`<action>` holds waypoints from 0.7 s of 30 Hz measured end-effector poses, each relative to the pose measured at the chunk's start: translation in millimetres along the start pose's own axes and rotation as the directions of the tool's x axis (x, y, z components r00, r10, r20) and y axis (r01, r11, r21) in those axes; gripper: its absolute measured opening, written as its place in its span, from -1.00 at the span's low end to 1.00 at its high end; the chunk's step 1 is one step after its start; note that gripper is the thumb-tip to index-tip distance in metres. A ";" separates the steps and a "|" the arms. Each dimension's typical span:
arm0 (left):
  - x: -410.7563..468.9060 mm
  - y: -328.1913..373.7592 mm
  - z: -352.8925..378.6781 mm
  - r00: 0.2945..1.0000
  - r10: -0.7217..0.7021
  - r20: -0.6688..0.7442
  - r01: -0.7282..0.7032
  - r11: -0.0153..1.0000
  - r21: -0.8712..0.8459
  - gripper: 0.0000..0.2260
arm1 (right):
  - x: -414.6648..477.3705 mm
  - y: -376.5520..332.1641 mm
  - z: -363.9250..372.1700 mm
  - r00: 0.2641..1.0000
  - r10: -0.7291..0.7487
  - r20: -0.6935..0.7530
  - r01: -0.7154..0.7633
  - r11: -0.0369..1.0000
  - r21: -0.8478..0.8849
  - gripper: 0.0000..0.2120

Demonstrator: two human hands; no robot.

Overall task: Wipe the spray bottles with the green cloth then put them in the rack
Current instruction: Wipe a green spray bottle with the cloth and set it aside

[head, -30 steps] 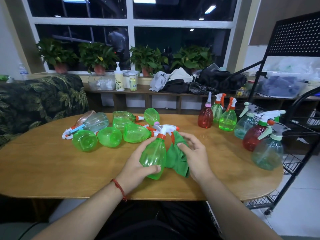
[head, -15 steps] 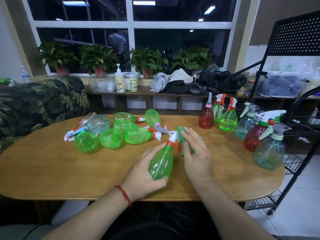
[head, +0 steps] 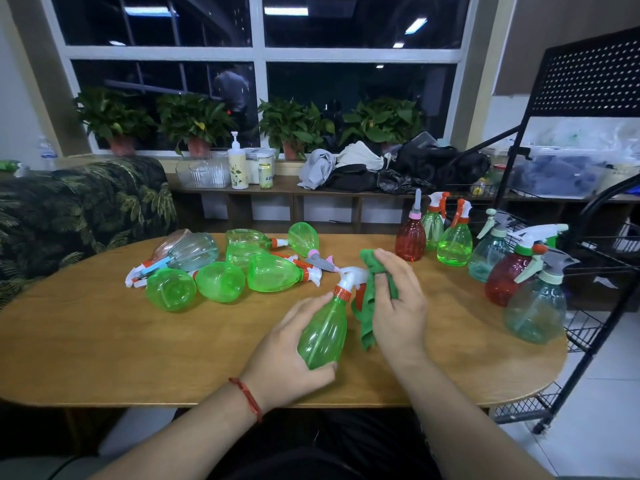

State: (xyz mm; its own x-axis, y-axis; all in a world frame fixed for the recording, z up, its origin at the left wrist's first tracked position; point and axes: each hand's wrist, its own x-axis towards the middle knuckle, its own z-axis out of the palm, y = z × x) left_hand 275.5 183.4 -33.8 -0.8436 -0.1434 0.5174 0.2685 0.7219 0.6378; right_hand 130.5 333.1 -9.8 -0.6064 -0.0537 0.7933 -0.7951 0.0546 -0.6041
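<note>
My left hand [head: 287, 355] grips a green spray bottle [head: 323, 332] by its body, tilted with the white nozzle pointing up and away. My right hand [head: 398, 306] holds the green cloth [head: 369, 306] bunched against the bottle's nozzle and trigger. Several green and clear bottles [head: 221, 268] lie on their sides on the wooden table [head: 104, 341] to the left. More bottles, red, green and pale blue, stand upright at the right [head: 533, 299]. The black wire rack [head: 595, 258] stands beside the table's right end.
A leaf-patterned sofa [head: 79, 209] sits at the left. Behind the table runs a low shelf [head: 311, 188] with clothes, a pump bottle and containers, and potted plants on the sill. White tiled floor shows at the lower right.
The bottle has tipped from upright to tilted in my left hand. My right hand has slid the cloth up from the bottle's side to its nozzle.
</note>
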 end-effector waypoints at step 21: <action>-4.8 0.4 2.7 0.995 0.096 -0.016 -0.094 0.992 0.084 -0.13 | 26.2 26.3 -22.4 0.933 0.221 0.283 -0.160 0.962 -0.222 -0.62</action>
State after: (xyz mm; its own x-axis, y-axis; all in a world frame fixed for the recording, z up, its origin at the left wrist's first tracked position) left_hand 278.4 186.2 -37.5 -0.8063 -0.0843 0.5855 0.3069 0.7865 0.5359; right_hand 94.0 355.5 -3.2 -0.7446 -0.3204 0.5857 -0.6652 0.2825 -0.6911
